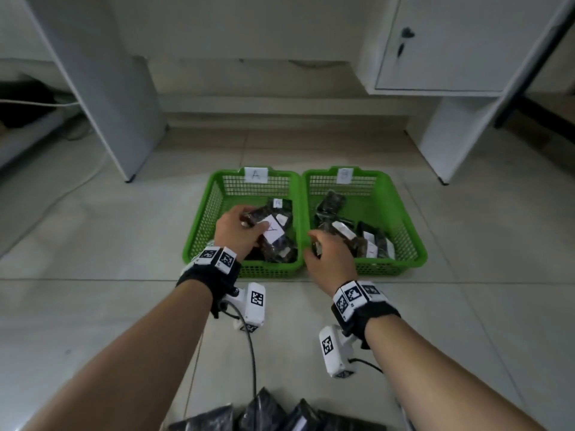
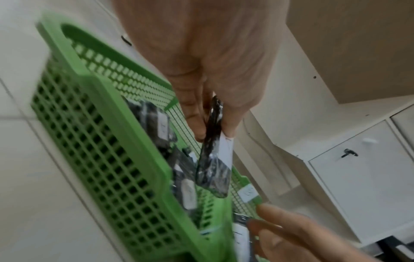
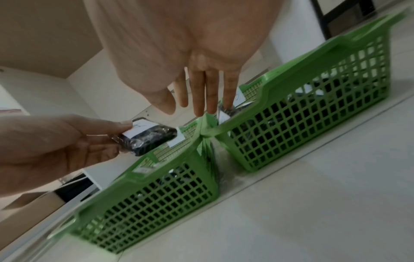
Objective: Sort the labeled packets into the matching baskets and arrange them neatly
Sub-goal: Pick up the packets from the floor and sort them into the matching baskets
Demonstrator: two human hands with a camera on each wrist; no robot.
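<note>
Green mesh plastic forms two baskets standing side by side on a pale tiled floor, their inner walls touching. Basket A is on the left and carries a paper tag marked A on its far rim; basket B is on the right with its own tag on the far rim.

The left hand reaches forward over the near left part of basket A, forearm extended and palm down. Its thumb and fingers pinch a dark packet bearing a white label; the packet hangs above other dark labelled packets lying in that basket.

The right hand hovers over the near left corner of basket B. In the right wrist view its fingers are straight and together, tips pointing down at the rim where the two baskets meet, with nothing held; one fingertip is close to a packet inside basket B, and contact cannot be judged.

Basket B holds several packets, mostly in its near half. More dark packets lie on the floor at the near edge of the head view. Bare tile surrounds both baskets, with white furniture panels and a cabinet well beyond.
</note>
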